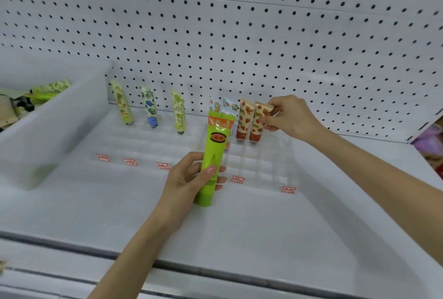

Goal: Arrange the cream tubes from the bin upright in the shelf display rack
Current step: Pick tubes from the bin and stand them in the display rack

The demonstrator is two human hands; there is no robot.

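The left hand [191, 176] grips the green tube [213, 155] upright, cap down, at the near edge of the clear rack [263, 167], with free slots just beyond. The right hand [291, 116] pinches a strawberry tube [257, 122] in the far row.

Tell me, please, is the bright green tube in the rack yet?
Out: the left hand holds the green tube, cap down, before the rack.

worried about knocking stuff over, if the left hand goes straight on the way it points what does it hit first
Probably the two orange-print tubes standing in the rack: the green tube in the left hand aims at them. Depth is unclear.
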